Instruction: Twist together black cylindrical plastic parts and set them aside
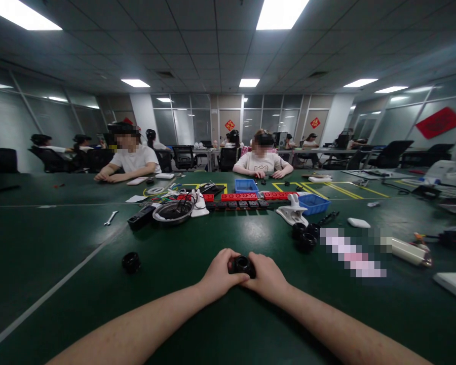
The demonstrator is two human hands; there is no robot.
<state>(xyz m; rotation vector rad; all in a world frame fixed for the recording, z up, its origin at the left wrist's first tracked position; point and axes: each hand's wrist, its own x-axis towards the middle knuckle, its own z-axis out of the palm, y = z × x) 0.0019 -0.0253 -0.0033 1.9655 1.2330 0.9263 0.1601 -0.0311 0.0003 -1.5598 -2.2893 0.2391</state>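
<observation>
Between my two hands, at the middle of the green table [182, 324], is a black ring-shaped part [243, 263] with a round hole facing up. My left hand [223, 271] closes on its left side, the thumb across the front. From the right, my right hand [266, 274] grips the same part, its thumb meeting the left one. The fingers behind the part are mostly hidden. A similar black ring part [131, 262] lies apart to the left. Several more black ring parts [307, 241] are bunched together to the right.
Ahead lie a round metal-rimmed pan [174, 212], red power strips [239, 196], a blue bin [313, 204] and a white clip stand [292, 210]. A wrench [111, 218] is at left, a pale cylinder [408, 251] at right. Two people [133, 157] sit across the table.
</observation>
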